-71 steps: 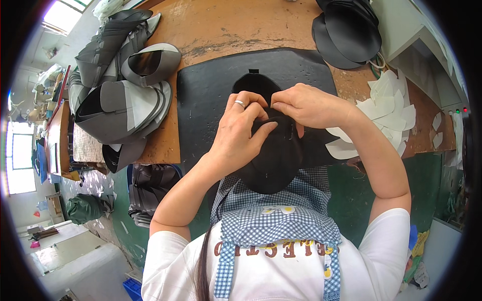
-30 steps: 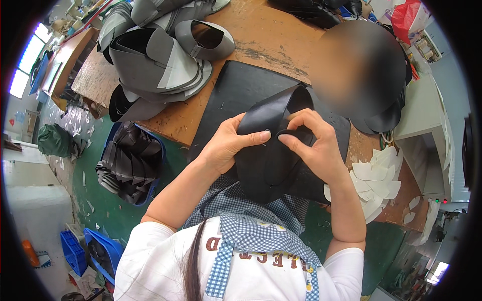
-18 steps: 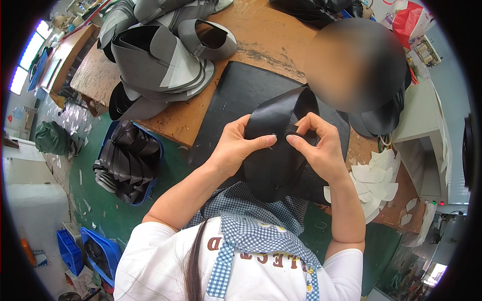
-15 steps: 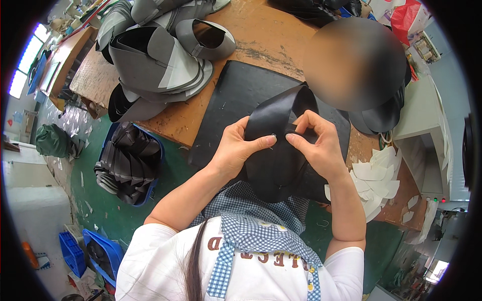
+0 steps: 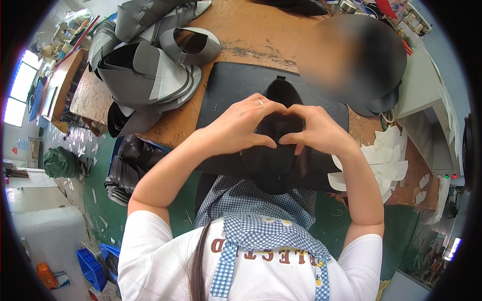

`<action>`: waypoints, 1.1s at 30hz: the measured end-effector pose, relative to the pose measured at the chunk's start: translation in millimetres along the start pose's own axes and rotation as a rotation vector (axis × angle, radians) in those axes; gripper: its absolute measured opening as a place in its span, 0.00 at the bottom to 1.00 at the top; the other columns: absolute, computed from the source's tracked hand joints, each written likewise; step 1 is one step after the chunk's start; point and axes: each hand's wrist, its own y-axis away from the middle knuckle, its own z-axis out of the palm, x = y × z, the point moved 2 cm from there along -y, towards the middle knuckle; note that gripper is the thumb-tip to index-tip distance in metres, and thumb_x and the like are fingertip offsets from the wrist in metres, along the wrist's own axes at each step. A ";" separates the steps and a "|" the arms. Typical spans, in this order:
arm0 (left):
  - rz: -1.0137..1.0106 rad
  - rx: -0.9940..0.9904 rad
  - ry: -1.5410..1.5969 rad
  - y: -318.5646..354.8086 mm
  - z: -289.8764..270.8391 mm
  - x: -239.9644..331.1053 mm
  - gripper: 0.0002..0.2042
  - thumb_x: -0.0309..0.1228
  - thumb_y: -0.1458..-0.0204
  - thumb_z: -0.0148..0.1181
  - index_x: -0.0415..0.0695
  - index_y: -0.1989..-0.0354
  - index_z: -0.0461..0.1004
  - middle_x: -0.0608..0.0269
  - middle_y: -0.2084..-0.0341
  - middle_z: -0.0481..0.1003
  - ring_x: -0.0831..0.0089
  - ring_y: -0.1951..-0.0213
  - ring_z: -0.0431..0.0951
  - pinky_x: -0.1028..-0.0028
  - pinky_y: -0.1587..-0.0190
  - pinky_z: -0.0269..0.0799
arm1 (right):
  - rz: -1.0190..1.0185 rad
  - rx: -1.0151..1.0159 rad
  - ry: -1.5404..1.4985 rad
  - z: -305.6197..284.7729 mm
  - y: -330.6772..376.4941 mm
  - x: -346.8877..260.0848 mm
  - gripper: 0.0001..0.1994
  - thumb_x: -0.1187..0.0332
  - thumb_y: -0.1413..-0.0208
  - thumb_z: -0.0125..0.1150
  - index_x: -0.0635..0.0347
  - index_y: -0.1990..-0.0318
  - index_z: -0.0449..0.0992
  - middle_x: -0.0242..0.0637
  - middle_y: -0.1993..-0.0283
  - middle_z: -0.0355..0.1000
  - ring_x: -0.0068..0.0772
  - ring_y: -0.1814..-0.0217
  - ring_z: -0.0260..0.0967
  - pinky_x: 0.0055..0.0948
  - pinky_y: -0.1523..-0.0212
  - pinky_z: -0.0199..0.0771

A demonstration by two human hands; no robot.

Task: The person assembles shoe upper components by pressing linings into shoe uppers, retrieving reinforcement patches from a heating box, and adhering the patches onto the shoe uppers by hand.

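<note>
While a black mat (image 5: 236, 90) covers the middle of the brown workbench (image 5: 261, 35), a person bends over it and works a black shoe upper (image 5: 273, 150) with both bare hands, the piece lying on the mat at the bench's near edge. Curled fingers of the left hand (image 5: 238, 125), one wearing a ring, press onto the upper's left side, with the thumb tip pinching toward the centre. Opposite it, the right hand (image 5: 316, 131) mirrors that grip, fingers bent and close together, its thumb tip nearly meeting the left one over the dark material. Stacked grey and black shoe pieces (image 5: 145, 65) fill the bench's far left corner. White cut-out pieces (image 5: 386, 160) lie fanned at the right edge, just beside the right forearm. Below the bench on the left, a bin of dark pieces (image 5: 125, 165) sits on the green floor, and blue crates (image 5: 98, 261) stand farther toward the lower left.
</note>
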 end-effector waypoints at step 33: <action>-0.002 0.148 0.099 -3.3 6.0 13.1 0.17 0.31 0.53 0.75 0.41 0.55 0.81 0.62 0.57 0.78 0.71 0.49 0.76 0.69 0.49 0.73 | -0.150 0.007 -0.413 -6.0 20.2 4.7 0.08 0.73 0.42 0.67 0.71 0.60 0.81 0.34 0.71 0.78 0.20 0.79 0.75 0.20 0.78 0.74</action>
